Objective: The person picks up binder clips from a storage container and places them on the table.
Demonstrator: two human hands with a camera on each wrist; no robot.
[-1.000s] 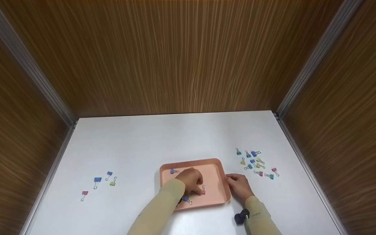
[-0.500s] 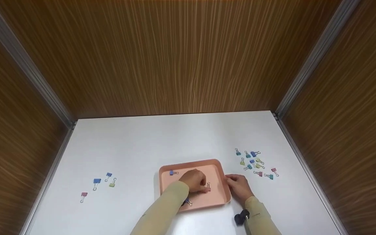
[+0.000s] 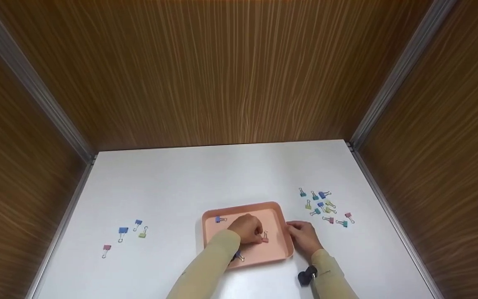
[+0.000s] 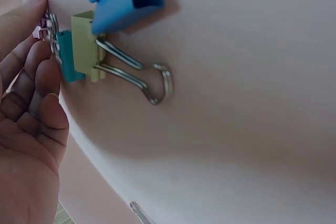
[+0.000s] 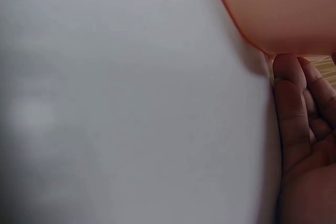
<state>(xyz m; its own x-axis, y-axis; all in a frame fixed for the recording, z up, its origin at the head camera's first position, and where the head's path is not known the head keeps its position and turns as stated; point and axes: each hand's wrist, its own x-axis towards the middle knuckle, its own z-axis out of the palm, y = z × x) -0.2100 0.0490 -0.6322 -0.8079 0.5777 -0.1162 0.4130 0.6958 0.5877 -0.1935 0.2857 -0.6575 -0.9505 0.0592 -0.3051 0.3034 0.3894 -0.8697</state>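
My left hand [image 3: 246,229] reaches into the salmon-pink tray [image 3: 278,251], its fingertips on a pink binder clip [image 3: 265,239] near the tray's right part. In the left wrist view, finger and thumb pinch that clip, partly covering it. Beside those fingers lie a teal binder clip [image 4: 67,61], a yellow one [image 4: 85,45] with its wire handles sticking out, and a larger blue one [image 4: 123,3]. My right hand [image 3: 304,235] holds the tray's right rim, fingers against its outer side. Another blue clip [image 3: 218,219] lies at the tray's back left.
Right of the tray, several binder clips in teal, blue, yellow and pink lie scattered, among them a pink clip [image 3: 349,216]. To the left are two blue clips, a yellow clip [image 3: 142,234] and a pink clip [image 3: 106,247]. Wood-grain panels wall the white table [image 3: 189,174].
My left hand has moved slightly right in the tray, and the pink clip has shifted right and back with it. The right hand stays at the rim.
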